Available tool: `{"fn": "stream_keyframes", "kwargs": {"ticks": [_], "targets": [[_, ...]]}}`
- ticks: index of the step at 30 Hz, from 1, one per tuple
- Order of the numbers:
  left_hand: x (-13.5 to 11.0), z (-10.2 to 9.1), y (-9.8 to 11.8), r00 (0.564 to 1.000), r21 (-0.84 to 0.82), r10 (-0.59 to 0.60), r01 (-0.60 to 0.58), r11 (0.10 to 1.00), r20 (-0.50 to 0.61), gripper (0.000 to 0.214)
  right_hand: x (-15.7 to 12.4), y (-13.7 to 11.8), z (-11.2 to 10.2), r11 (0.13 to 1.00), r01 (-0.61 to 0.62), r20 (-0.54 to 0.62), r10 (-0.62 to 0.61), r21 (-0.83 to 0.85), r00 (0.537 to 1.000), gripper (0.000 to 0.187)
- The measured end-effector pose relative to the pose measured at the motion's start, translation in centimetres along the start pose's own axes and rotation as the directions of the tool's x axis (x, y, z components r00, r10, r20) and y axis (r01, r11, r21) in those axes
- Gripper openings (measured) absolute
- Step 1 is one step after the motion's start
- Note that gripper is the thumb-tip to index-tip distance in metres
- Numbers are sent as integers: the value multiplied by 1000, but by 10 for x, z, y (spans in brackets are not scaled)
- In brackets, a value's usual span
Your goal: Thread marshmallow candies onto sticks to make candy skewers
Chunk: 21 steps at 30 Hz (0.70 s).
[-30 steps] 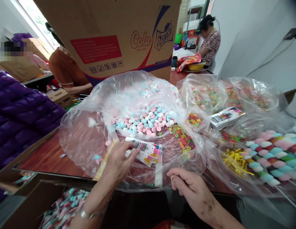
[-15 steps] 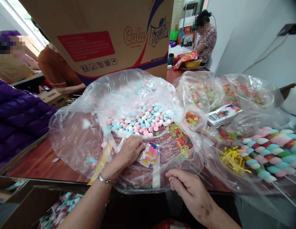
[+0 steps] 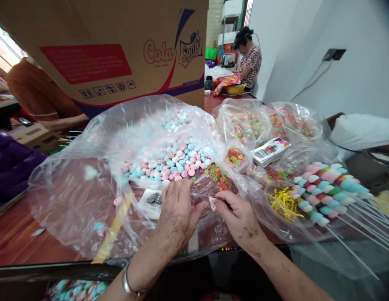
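My left hand (image 3: 177,211) lies palm down on the clear plastic sheet (image 3: 75,196), its fingers curled over a small printed packet (image 3: 213,202). My right hand (image 3: 238,215) meets it from the right and pinches the packet's corner. More printed packets (image 3: 150,200) lie just left of my left hand. Beyond my fingers sits a heap of pink, blue and white candies (image 3: 172,163) and a scatter of small coloured candy rings (image 3: 217,175).
A big cardboard box (image 3: 100,50) stands behind the candies. At right lie candy skewers (image 3: 326,188), yellow twist ties (image 3: 283,202), a stack of packets (image 3: 271,151) and bags of rings (image 3: 269,121). One person (image 3: 249,58) sits far back, another (image 3: 34,92) at left.
The view swung right. My left hand slid right over the packets and my right hand came up from the table's near edge to take hold of one packet with it.
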State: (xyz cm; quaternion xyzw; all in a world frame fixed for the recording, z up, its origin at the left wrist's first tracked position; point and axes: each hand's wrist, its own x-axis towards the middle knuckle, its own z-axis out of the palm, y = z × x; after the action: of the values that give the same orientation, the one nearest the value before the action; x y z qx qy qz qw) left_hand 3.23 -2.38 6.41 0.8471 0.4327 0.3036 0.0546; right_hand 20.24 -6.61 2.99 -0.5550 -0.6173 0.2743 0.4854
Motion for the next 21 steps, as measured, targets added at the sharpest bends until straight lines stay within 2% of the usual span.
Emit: {"fn": "stream_keyframes", "kwargs": {"ticks": [2, 4, 6, 8, 10, 11, 12, 14, 16, 18, 21], "targets": [[5, -1, 2, 998, -110, -1, 8, 994, 61, 22, 0, 2, -8, 998, 40, 17, -39, -45, 999, 17], [9, -2, 3, 970, -267, -27, 93, 959, 241, 7, 1, 3, -15, 992, 98, 19, -96, -84, 995, 17], [13, -3, 2, 908, -400, -87, 265, 878, 410, 20, 1, 4, -20, 981, 148, 17, -147, -121, 989, 18], [15, -2, 1, 840, -487, -135, 427, 761, 526, 29, 2, 5, -23, 972, 179, 32, -177, -149, 984, 23], [16, -1, -1, 785, -528, -126, 515, 675, 606, 36, 1, 6, -26, 967, 195, 48, -190, -165, 981, 31], [16, -1, -1, 769, -534, -108, 530, 659, 630, 39, 1, 6, -27, 965, 200, 49, -195, -169, 980, 34], [16, 0, -2, 762, -533, -91, 528, 662, 641, 41, 1, 6, -28, 964, 203, 49, -198, -171, 979, 36], [16, 0, -1, 778, -524, -73, 487, 699, 624, 42, 1, 6, -29, 963, 211, 46, -206, -167, 978, 39], [14, 2, -1, 811, -529, -71, 443, 724, 581, 32, 2, 8, -32, 965, 208, 43, -203, -161, 978, 41], [13, 3, -1, 826, -542, -60, 420, 728, 560, 23, 2, 11, -33, 967, 196, 36, -192, -165, 981, 43], [11, 4, -2, 814, -508, -19, 381, 773, 580, 28, 2, 14, -35, 966, 183, 30, -181, -181, 983, 46]]}}
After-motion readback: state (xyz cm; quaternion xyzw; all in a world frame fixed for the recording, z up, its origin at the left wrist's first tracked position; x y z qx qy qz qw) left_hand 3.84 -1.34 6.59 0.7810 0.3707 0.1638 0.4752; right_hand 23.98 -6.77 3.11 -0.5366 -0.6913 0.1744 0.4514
